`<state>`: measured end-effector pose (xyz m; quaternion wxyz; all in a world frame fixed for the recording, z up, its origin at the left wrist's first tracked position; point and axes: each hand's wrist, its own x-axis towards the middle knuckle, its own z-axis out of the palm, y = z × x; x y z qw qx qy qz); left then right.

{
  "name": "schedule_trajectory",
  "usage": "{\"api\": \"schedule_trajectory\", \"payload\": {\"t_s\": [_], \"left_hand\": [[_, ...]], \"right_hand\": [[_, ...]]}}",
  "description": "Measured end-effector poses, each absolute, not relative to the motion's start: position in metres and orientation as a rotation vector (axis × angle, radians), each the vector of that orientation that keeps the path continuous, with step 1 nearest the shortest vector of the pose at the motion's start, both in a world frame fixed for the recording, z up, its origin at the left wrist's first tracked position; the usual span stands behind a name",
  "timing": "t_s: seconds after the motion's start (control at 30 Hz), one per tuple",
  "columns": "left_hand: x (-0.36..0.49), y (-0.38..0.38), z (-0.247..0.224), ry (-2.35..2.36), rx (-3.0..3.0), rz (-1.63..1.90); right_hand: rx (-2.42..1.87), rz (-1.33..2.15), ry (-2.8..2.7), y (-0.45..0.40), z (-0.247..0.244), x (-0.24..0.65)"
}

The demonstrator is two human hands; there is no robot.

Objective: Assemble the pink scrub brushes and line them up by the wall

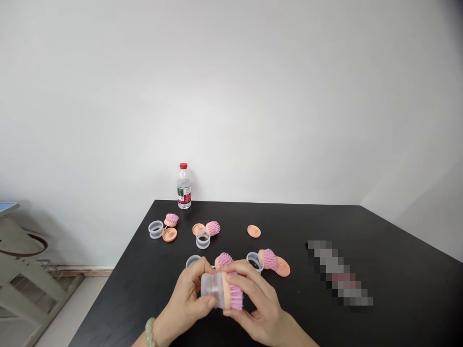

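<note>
The cup (212, 290) and the brush (236, 291) are held end to end above the front half of the table (115, 308), off its left edge. The cup is pinched between the thumb and curled fingers of the left hand (191, 293); the brush is gripped by the partly bent fingers of the right hand (266, 304), thumb beneath. Whether the two pieces are joined cannot be told.

Near the back left corner, a second cup (156, 234), a second brush (171, 220) and a disc (170, 234) are grouped. Farther from the left edge are set a third cup (203, 244), a third brush (213, 228) and a second disc (197, 227), partly covered by that brush and cup. A lone disc (253, 231) is seen nearer the middle of the back edge, where a bottle (184, 193) is stood close to the back left corner.

Just beyond the hands, a fourth cup (193, 260) and a fourth brush (224, 260) are partly hidden. Beside them are seen a fifth cup (256, 257), a fifth brush (268, 259) and a disc partly covered by it (283, 267). Toward the right edge, one object (340, 274) is blurred into blocks. The table's front edge is cut off.
</note>
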<state>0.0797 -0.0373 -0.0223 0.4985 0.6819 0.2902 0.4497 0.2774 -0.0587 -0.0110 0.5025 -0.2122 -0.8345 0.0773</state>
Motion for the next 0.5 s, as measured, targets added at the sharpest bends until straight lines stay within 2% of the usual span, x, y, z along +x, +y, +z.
{"api": "schedule_trajectory", "payload": {"t_s": [0.5], "left_hand": [[0.0833, -0.0392, -0.0281, 0.607, 1.441, 0.987]], "right_hand": [[-0.476, 0.125, -2.052, -0.0604, -0.0007, 0.2769]]}}
